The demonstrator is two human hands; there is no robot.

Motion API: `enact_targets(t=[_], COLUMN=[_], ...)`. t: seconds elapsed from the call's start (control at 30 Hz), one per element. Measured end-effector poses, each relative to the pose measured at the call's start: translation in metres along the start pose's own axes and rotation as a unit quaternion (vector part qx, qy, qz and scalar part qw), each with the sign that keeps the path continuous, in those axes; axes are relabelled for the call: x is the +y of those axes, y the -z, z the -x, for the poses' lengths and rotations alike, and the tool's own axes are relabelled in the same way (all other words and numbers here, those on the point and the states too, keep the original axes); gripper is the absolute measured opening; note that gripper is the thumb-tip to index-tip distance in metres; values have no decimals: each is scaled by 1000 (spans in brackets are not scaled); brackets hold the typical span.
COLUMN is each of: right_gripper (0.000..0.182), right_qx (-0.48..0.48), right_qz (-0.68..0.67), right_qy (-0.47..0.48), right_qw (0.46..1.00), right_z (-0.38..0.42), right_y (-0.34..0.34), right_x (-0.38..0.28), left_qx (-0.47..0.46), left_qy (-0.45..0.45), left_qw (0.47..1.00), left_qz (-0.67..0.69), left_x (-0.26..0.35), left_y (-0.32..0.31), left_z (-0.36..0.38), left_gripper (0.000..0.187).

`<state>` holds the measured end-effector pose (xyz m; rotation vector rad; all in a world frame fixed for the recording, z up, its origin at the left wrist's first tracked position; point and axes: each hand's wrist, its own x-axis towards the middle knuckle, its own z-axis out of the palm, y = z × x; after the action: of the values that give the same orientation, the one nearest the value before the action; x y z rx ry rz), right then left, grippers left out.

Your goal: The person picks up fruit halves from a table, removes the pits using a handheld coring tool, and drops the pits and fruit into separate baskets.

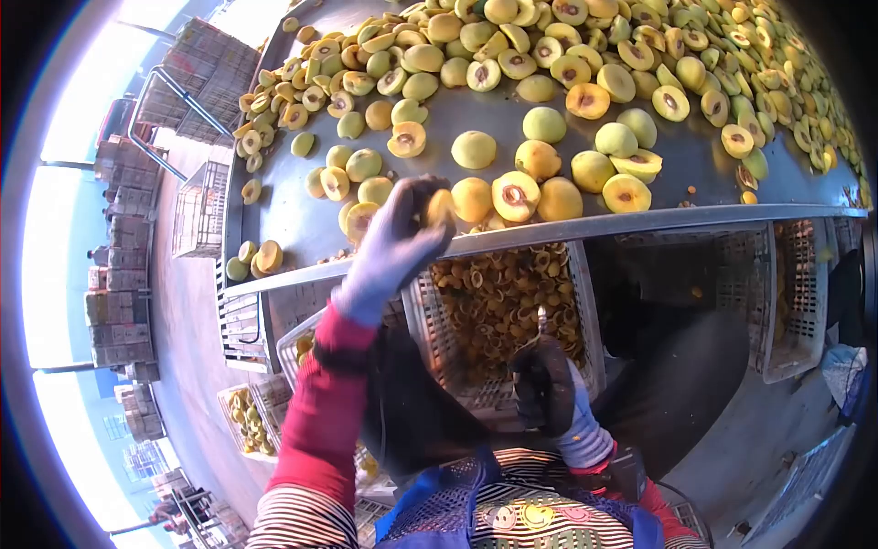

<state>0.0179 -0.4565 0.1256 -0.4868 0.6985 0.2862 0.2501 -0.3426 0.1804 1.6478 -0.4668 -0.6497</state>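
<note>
My left hand (402,233), in a grey and dark glove, has its fingers wrapped round a yellow fruit half (440,209) at the front edge of the metal table. My right hand (546,389), in a dark-palmed glove, is closed on a small metal tool (541,320) whose tip points up, above a crate (592,320) of cut fruit pieces (498,293). Beyond my left hand, halved fruits lie on the table, one with its brown centre facing up (516,196).
A large heap of halved fruits (567,55) covers the far side of the metal table (302,197). Another crate (794,311) stands below the table at the right. Crates of fruit (249,421) and stacked crates (122,293) are at the left.
</note>
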Motion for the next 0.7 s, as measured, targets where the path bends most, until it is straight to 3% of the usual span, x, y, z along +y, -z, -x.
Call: enact_targets(t=[0.03,0.1,0.13,0.17,0.2,0.23,0.27,0.3,0.37,0.4,0.47,0.5,0.57,0.7], right_gripper=[47,44,32,32,27,28,35,35,35,35,35,35,36,40], right_qx=[4,-4,-14,-11,2,13,21,19,30,32,63,63,50,44], right_qz=[-2,83,119,119,266,398,506,505,548,547,575,575,549,555], right_qy=[-4,95,89,89,269,435,579,582,590,592,620,622,589,640], right_qw=[1000,992,989,989,926,807,640,637,592,591,531,528,592,530], right_z=[7,20,21,19,12,6,3,5,12,15,19,21,21,23], right_y=[-8,-24,-20,-16,-11,-8,-7,-8,-8,-9,-11,-9,-4,3], right_x=[-8,-19,-16,-9,2,12,15,14,13,15,20,24,34,41], left_qx=[-21,-50,-48,-46,-46,-12,22,22,102,100,131,147,158,163], left_qy=[-56,13,16,17,17,35,48,44,50,48,27,15,19,-6], left_qw=[998,990,985,980,979,961,936,937,980,980,982,982,978,980], left_qz=[31,131,163,194,196,273,347,346,164,164,133,118,138,112], left_x=[-2,6,1,-2,-5,-6,-5,-4,-2,-2,0,1,4,-1], left_y=[-10,-43,-57,-69,-81,-90,-96,-99,-104,-107,-115,-117,-120,-123], left_z=[18,53,63,71,79,86,89,91,97,99,105,107,112,119], left_gripper=[64,71,70,69,69,62,56,56,43,43,38,36,37,38])
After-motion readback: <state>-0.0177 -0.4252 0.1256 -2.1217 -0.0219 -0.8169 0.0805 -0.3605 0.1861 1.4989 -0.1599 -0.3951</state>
